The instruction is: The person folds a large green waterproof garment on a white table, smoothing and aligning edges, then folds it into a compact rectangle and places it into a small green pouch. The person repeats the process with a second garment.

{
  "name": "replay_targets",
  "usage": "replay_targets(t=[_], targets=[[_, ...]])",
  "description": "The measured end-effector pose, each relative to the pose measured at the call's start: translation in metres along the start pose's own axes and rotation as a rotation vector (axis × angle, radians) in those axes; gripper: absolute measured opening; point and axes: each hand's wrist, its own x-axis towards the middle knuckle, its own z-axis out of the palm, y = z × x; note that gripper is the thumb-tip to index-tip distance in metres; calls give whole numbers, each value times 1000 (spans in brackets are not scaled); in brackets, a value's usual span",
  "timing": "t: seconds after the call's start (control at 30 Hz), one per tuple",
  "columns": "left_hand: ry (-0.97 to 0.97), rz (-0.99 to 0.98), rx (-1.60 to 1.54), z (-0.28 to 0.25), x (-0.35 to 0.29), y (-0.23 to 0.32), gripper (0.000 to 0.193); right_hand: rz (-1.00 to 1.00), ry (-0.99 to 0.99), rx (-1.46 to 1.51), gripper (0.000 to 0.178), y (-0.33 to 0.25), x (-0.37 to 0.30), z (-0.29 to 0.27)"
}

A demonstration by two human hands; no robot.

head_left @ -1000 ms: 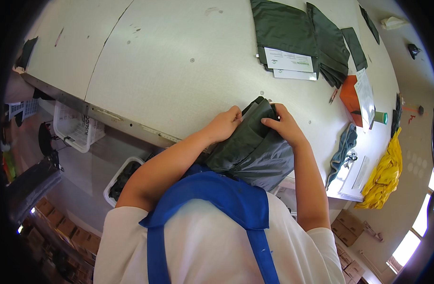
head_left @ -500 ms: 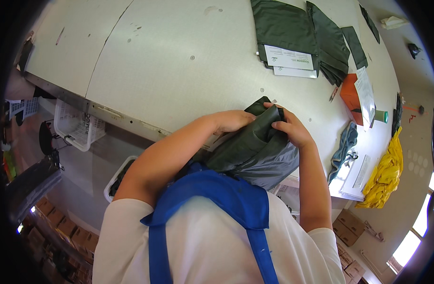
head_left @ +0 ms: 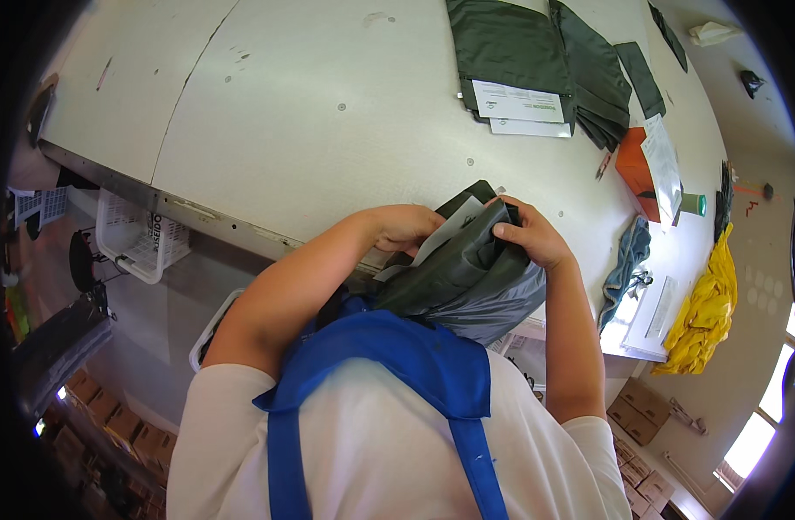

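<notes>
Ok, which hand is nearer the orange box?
Right. The right hand, holding the dark green fabric, is below and left of the orange box in view; the left hand is farther left, by the fabric's left side.

The dark green folded bundle (head_left: 441, 279) appeared to be smooth, faintly glossy cloth; the blue bibbed apron (head_left: 389, 342), matt fabric; the white rectangular printed sheet (head_left: 519, 101), smooth paper; the broad pale tabletop (head_left: 285, 147), smooth and lightly scuffed; the white openwork basket (head_left: 161, 256), plastic.
</notes>
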Motion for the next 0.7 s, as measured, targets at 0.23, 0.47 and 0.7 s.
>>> replay_targets(t=[0.23, 0.47, 0.7], targets=[[189, -73, 1155, 29, 3, 32, 28, -54, 28, -50, 42, -1, -5, 12], [577, 353, 1364, 10, -9, 6, 15, -87, 237, -162, 39, 3, -17, 18], [674, 363, 479, 17, -11, 6, 14, -141, 331, -269, 34, 2, -20, 23]])
